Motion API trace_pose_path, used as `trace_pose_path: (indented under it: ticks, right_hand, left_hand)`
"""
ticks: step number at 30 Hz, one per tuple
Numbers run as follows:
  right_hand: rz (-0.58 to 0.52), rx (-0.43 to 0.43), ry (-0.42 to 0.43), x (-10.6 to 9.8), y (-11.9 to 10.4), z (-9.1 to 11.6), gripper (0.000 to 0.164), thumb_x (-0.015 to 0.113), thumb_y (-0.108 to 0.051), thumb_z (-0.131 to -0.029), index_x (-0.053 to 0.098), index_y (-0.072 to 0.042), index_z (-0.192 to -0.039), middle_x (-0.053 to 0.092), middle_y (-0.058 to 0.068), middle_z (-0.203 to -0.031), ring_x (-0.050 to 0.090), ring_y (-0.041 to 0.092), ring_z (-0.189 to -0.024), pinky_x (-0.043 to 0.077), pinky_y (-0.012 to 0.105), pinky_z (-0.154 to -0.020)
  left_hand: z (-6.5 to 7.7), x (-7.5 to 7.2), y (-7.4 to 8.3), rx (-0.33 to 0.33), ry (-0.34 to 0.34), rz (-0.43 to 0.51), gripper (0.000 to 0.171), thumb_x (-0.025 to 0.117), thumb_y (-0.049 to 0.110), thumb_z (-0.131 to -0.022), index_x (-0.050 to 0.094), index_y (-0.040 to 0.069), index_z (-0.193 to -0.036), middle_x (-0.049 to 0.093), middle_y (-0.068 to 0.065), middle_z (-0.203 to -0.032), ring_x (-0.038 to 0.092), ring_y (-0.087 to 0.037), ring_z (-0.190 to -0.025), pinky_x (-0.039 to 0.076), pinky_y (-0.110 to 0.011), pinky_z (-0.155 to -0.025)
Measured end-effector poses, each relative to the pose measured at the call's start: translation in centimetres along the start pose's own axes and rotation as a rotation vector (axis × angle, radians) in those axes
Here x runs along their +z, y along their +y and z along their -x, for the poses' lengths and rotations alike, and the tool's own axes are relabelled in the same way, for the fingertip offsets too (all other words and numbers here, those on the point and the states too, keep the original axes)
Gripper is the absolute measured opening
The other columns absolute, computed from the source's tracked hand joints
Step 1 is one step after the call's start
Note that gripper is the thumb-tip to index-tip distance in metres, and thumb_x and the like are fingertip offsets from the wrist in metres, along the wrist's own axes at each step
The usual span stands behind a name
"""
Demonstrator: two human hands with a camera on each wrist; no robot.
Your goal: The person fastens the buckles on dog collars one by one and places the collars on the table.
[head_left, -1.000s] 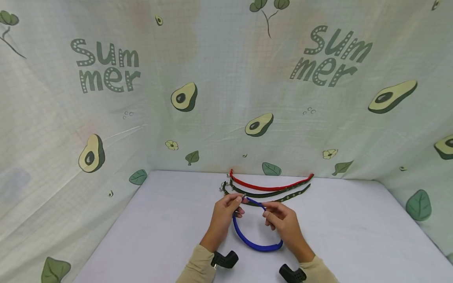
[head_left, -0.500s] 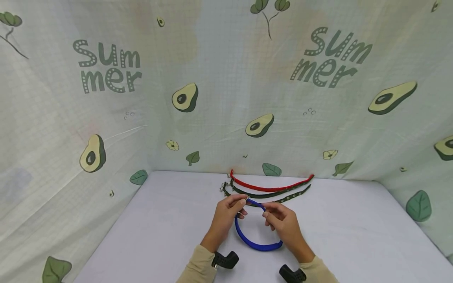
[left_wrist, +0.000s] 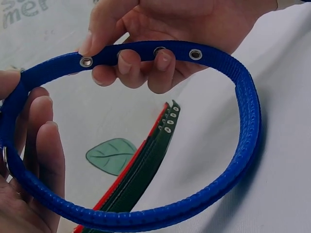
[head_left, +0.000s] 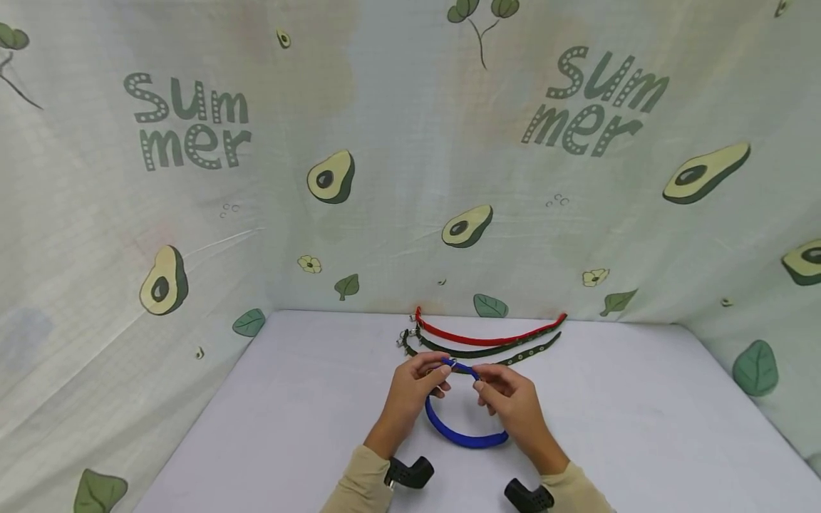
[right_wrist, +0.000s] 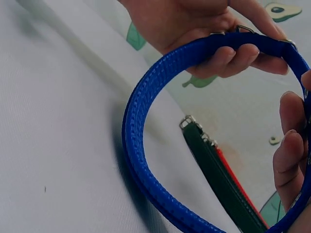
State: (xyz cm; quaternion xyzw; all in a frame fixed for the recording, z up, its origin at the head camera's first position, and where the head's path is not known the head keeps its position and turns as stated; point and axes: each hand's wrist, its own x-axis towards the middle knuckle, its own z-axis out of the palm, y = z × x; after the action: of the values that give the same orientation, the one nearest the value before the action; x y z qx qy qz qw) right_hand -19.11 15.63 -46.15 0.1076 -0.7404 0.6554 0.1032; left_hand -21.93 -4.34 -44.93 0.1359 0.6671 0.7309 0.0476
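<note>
A blue collar [head_left: 467, 439] is bent into a loop between both hands, its lower part hanging toward the white table. My left hand [head_left: 409, 392] pinches the buckle end, where the strap end meets metal hardware. My right hand [head_left: 515, 402] holds the strap a little to the right, with thumb and fingers on it. In the left wrist view, metal-rimmed eyelets [left_wrist: 195, 54] dot the strap beside the right fingers. A metal buckle frame [right_wrist: 245, 29] shows by the left fingers in the right wrist view. Fingers partly hide where the strap passes through.
Behind the hands lie a red collar [head_left: 487, 340] and two dark green collars, one [head_left: 471, 353] next to the red and one [head_left: 535, 352] nearer, partly behind the hands. A printed cloth wall [head_left: 385, 235] stands at the back of the white table [head_left: 308, 399].
The blue strap's end has slid further left into the left fingers, and a metal piece now shows on it between the hands. The loop's bottom has risen slightly. Both hands stay nearly in place.
</note>
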Motion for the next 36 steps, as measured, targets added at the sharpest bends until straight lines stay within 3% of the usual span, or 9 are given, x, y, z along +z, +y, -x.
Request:
trace_pose_path:
  ticks: [4,12,23,30,36]
  right_hand:
    - [0.001,-0.008,0.002,0.2,-0.4,0.1,0.022,0.072,-0.012,-0.094,0.069,-0.005,-0.114,0.065,0.025,-0.091,0.063,0.021,-0.069,0.054,0.030,-0.057]
    - [-0.005,-0.041,0.009,0.6,-0.7,0.2,0.026,0.074,-0.011,-0.092,0.068,-0.006,-0.116,0.065,0.013,-0.090,0.064,0.021,-0.069,0.053,0.029,-0.055]
    - [-0.010,-0.069,-0.006,0.7,-1.3,0.3,0.028,0.074,-0.011,-0.092,0.066,-0.004,-0.118,0.066,0.012,-0.090,0.064,0.020,-0.071,0.053,0.029,-0.056]
    - [0.043,-0.137,0.006,0.8,-2.2,0.4,0.028,0.075,-0.007,-0.090,0.067,-0.004,-0.117,0.067,0.008,-0.099,0.065,0.020,-0.082,0.058,0.028,-0.071]
    - [0.093,-0.183,-0.030,0.5,-2.7,0.4,0.031,0.075,-0.007,-0.090,0.066,-0.002,-0.120,0.065,0.006,-0.100,0.065,0.019,-0.085,0.057,0.026,-0.074]
  left_hand:
    - [0.1,0.2,0.1,-0.014,-0.007,-0.005,0.042,0.073,0.025,-0.094,0.063,-0.003,-0.125,0.069,-0.021,-0.109,0.065,-0.018,-0.082,0.056,-0.028,-0.073]
    - [0.3,0.9,0.2,-0.017,-0.033,-0.015,0.031,0.074,0.022,-0.093,0.069,0.003,-0.117,0.070,-0.013,-0.102,0.065,-0.019,-0.083,0.055,-0.031,-0.075]
    - [0.5,1.4,0.1,-0.003,-0.051,-0.012,0.030,0.075,0.021,-0.092,0.069,0.003,-0.115,0.069,-0.008,-0.101,0.064,-0.021,-0.087,0.054,-0.033,-0.078]
    - [0.6,1.3,0.5,0.013,-0.064,-0.010,0.032,0.076,0.018,-0.091,0.068,0.001,-0.116,0.068,-0.007,-0.100,0.062,-0.019,-0.089,0.053,-0.030,-0.079]
    - [0.8,1.2,0.9,0.005,-0.122,-0.003,0.033,0.075,0.019,-0.091,0.068,0.000,-0.118,0.069,-0.007,-0.108,0.062,-0.019,-0.094,0.052,-0.031,-0.083]
